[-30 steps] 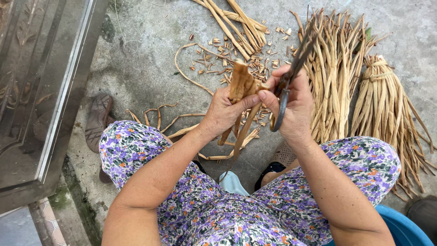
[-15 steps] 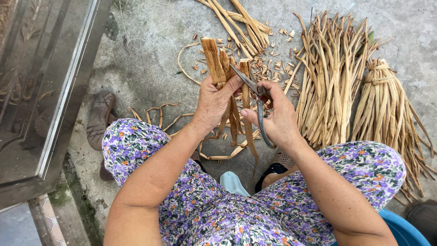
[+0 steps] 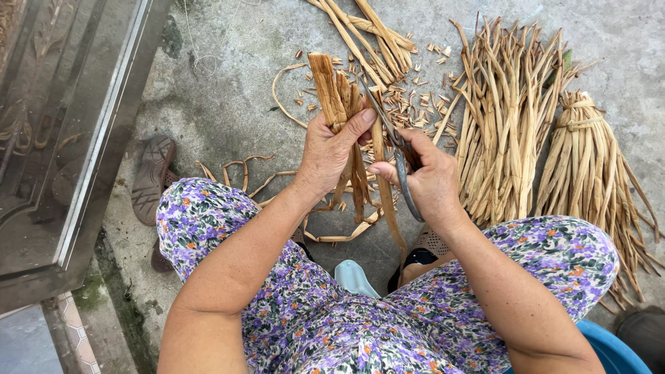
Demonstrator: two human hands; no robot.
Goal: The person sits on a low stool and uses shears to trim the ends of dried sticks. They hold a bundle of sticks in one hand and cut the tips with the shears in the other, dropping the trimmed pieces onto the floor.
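A: What has the left hand got?

B: A small bunch of dried stalks, held upright over the lap. Its fingers are wrapped around the bunch, thumb pressed across the front, and the cut tops stand above the fist. Longer strips hang down below the hand, between the knees.

A: And the right hand?

B: It holds scissors. The fingers are closed through and around the handles, and the blades point up and to the left, towards the stalks. The tip lies just beside the top of the bunch. I cannot tell whether the blades are touching a stalk.

A: Where is all this?

B: Above a grey concrete floor. The person sits low, with legs in purple flowered cloth spread to either side.

A: What lies around them?

B: Small clippings are scattered on the floor just beyond the hands. To the right is a loose heap of the same stalks, and beside it a tied bundle. A few more stalks lie at the top. A sandal rests on the floor to the left, near a metal door frame. A blue tub shows at the lower right.
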